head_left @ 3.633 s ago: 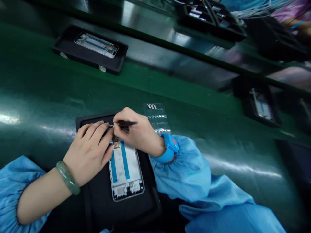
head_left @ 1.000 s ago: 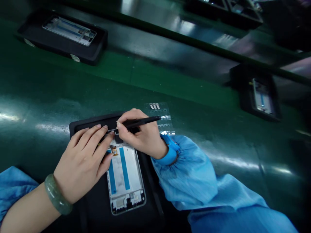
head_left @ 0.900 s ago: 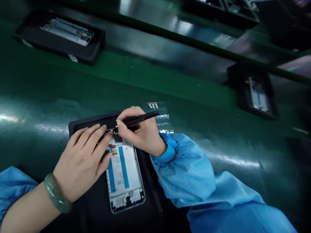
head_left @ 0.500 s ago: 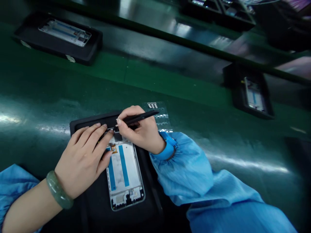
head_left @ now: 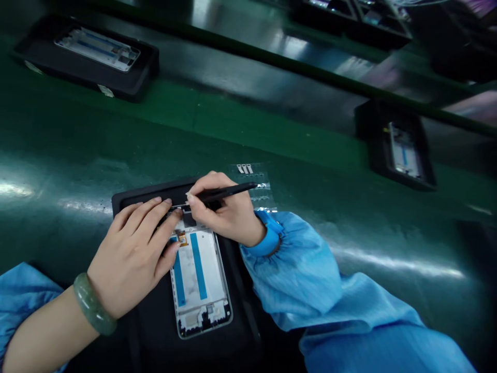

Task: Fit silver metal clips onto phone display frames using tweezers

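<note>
A phone frame [head_left: 200, 274] lies in a black tray [head_left: 155, 321] beneath both grips: right hand [head_left: 227, 220] closed on a black tool [head_left: 227, 191], left hand [head_left: 130, 256] open, flat on the frame. Beyond, two more trays [head_left: 134, 85] [head_left: 367, 140] each hold one frame.

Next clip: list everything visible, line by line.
phone frame: one, white with blue strips, in the near tray
near tray: one, black, front of bench
slim tool: one, black, in the right hand
film sheet: one, clear, behind the right hand
far trays: two, black, each holding a frame, upper left and right
bench: one, green, underneath
bracelet: one, green, left wrist
wrist strap: one, blue, right wrist
left hand: one, bare, fingers flat on the phone frame's top
right hand: one, bare, gripping the slim tool
</note>
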`<state>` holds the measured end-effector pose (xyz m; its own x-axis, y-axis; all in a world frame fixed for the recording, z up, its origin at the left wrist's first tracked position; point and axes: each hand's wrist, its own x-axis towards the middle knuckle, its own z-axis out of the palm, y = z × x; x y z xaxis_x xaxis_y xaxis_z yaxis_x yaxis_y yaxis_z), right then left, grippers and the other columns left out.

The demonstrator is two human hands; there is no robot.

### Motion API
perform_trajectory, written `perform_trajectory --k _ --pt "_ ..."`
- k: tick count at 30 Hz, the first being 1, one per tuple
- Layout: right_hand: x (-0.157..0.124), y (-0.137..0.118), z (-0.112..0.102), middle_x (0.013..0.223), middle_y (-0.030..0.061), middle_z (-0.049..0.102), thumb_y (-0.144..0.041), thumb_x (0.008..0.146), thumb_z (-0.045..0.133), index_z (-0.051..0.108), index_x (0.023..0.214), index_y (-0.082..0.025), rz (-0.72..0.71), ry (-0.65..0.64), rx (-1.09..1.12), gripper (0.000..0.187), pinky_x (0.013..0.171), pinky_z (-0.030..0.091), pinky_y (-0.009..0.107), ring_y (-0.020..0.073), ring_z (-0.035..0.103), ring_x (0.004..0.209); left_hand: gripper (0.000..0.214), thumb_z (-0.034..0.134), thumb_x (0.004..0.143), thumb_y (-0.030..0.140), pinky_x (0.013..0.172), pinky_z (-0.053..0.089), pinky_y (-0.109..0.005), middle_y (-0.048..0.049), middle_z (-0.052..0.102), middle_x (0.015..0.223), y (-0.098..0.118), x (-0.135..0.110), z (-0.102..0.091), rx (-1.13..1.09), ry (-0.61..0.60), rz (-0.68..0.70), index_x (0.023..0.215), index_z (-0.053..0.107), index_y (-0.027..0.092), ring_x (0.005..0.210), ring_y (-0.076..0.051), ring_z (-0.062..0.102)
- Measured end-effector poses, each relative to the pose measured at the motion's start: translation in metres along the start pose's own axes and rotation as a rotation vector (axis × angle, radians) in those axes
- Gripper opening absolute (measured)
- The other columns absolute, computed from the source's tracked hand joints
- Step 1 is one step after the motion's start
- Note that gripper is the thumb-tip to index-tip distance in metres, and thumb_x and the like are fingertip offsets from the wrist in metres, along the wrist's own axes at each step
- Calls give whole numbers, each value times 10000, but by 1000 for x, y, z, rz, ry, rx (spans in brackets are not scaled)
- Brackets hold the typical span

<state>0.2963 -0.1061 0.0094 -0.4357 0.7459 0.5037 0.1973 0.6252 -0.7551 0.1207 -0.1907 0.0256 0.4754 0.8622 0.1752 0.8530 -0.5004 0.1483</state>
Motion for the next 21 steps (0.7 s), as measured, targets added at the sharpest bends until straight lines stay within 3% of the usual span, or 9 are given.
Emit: perform_trajectory --k 4,9,14,18,21 --pt "1 -1 -1 762 -9 579 -149 793 586 548 833 -196 16 -20 -44 72 622 466 247 112 558 689 416 473 866 294 963 375 -455 -133 537 1258 1 1 -1 -6 -6 -3 1245 508 125 1198 -286 454" --pt "0 -2 0 776 -13 582 -136 795 596 544 830 -195 32 50 10 86 609 483 229 100 570 693 427 479 863 294 958 371 -463 -134 525 1271 1 0 -1 -12 -9 4 1256 497 130 1196 -292 451" --pt "-2 -3 2 778 -22 555 -203 811 608 542 844 -204 212 115 128 74 502 491 194 77 579 603 387 498 852 270 972 361 -470 -136 534 1232 -2 0 -2 -66 -9 0 1212 511 129 1188 -286 453" --pt "0 -2 6 789 -28 552 -292 821 617 512 862 -210 377 175 334 140 552 544 205 86 633 616 342 525 831 246 989 367 -448 -100 557 1154 1 -4 -8 -236 -16 -54 1160 494 158 1151 -245 479" --pt "3 -1 7 789 -29 566 -307 822 621 502 863 -206 419 242 401 161 590 555 201 85 650 632 310 522 838 240 854 482 -332 -51 562 1066 9 -10 -15 -521 -18 -194 1140 456 219 996 -173 567"
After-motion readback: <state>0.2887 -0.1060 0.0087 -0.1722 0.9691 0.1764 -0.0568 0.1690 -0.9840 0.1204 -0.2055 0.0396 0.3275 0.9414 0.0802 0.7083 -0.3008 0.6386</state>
